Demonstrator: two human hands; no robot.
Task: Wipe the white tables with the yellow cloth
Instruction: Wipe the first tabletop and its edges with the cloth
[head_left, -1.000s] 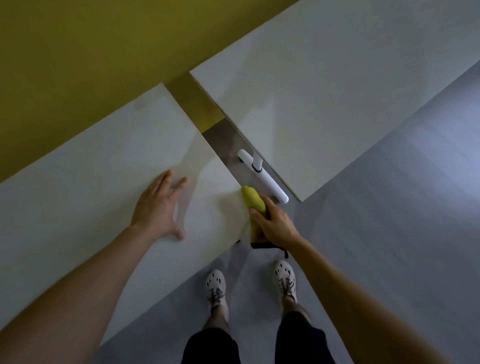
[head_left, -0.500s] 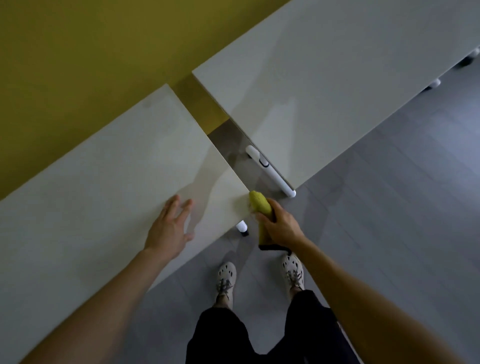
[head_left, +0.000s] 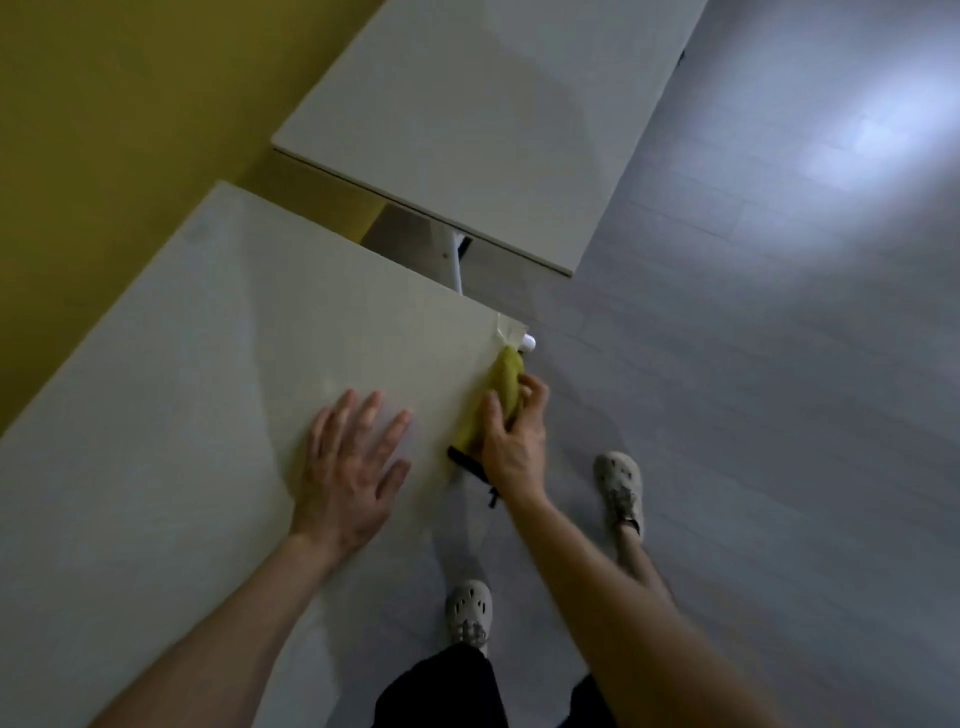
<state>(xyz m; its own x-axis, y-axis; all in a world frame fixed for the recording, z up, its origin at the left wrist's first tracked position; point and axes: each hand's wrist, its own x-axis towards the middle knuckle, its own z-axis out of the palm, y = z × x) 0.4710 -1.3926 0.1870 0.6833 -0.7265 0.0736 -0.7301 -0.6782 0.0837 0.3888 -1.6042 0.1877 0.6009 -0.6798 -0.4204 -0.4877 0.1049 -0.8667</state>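
Yellow cloth (head_left: 503, 387) gripped in right hand (head_left: 511, 441), wiping near table (head_left: 208, 364) edge; left hand (head_left: 353, 467) flat, holding nothing; far table (head_left: 467, 119) likely pending.

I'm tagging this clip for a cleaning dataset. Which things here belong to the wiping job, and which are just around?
Job: cloth, held by the right hand at the edge of the near table; far table; left hand, flat on the near table.
Just around: floor; wall; shoes.
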